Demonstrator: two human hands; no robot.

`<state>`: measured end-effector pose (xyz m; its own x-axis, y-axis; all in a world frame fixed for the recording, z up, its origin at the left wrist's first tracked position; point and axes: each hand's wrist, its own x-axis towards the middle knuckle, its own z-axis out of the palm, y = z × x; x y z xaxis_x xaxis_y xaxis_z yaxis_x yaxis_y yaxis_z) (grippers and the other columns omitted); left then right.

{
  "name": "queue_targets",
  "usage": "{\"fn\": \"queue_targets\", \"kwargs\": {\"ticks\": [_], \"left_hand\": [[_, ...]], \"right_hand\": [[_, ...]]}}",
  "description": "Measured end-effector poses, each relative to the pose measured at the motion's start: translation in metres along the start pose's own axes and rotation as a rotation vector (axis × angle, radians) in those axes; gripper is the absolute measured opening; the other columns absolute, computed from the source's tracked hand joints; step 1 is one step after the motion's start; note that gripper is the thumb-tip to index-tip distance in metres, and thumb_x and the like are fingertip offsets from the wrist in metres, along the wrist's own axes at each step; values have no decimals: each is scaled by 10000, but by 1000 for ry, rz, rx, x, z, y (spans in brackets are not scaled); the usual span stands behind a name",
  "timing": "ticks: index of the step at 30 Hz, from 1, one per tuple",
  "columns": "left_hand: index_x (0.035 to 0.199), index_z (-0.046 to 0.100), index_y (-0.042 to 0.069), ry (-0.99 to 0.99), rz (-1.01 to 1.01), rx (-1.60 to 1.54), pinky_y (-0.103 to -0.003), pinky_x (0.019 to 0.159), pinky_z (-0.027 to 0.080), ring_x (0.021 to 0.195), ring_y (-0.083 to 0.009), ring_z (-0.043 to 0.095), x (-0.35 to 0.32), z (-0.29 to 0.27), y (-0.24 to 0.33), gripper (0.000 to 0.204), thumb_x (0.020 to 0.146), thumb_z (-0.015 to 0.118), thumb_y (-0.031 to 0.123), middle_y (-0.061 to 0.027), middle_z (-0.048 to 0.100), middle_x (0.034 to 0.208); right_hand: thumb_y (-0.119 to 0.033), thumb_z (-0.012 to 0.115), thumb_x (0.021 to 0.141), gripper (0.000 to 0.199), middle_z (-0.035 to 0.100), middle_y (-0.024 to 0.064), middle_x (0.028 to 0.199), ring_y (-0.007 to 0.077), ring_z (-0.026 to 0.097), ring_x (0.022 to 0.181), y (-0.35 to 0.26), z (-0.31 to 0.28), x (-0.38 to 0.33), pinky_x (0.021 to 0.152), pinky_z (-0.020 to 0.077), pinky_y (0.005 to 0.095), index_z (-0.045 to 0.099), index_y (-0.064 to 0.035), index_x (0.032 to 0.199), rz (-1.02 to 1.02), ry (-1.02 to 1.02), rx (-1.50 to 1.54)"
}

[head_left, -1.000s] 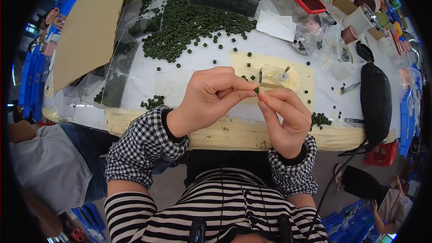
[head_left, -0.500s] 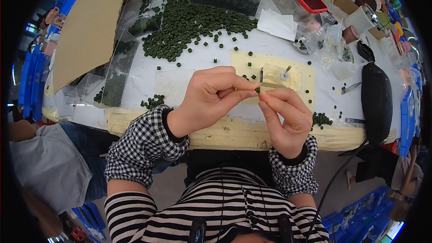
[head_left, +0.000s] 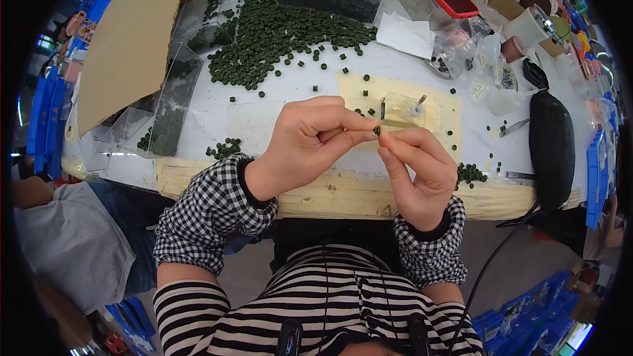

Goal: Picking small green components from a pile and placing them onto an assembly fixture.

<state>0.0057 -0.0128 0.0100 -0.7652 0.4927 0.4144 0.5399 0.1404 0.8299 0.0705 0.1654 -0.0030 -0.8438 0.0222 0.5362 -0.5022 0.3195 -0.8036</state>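
1. The white table (head_left: 217, 115) in front of you carries a broad heap of dark green beads (head_left: 277, 29).
2. Your left hand (head_left: 306, 142) and right hand (head_left: 419, 175) meet above its near edge.
3. Both pinch one small green bead (head_left: 377, 130) between fingertips; you seem mid-fitting, so the next move likely needs steady, fine alignment.
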Motion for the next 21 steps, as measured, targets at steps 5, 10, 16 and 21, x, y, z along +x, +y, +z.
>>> {"fn": "queue_targets", "kwargs": {"ticks": [5, 10, 16, 21], "left_hand": [[944, 728, 42, -5, -3, -1, -230, 473, 247, 504, -51, 330, 0, -1, 0, 172, 773, 731, 20, 29, 438, 565], [944, 727, 36, -5, 3, -10, -228, 474, 249, 507, -50, 331, 0, 0, -1, 173, 773, 730, 16, 30, 441, 569], [933, 724, 30, -8, 3, -9, -228, 475, 250, 509, -53, 330, 0, 0, 0, 164, 771, 729, 9, 28, 436, 571], [942, 718, 25, -13, -22, -33, -222, 487, 249, 518, -46, 321, 0, 0, -1, 169, 774, 725, 6, 37, 414, 582]], "right_hand": [[96, 676, 756, 295, 646, 89, 864, 153, 601, 733, 1, 0, 0, 627, 474, 236, 702, -13, 1029, -5, -3, 2], [95, 676, 756, 295, 648, 91, 868, 154, 603, 739, 0, -1, 0, 634, 477, 237, 701, -13, 1030, 4, -4, 3], [93, 673, 760, 292, 649, 93, 872, 156, 606, 745, 1, -1, 0, 647, 481, 235, 700, -11, 1031, 3, -7, 4], [80, 668, 775, 254, 651, 100, 871, 162, 611, 754, 2, 0, 0, 663, 486, 239, 698, 0, 1015, 19, 5, 2]]}}
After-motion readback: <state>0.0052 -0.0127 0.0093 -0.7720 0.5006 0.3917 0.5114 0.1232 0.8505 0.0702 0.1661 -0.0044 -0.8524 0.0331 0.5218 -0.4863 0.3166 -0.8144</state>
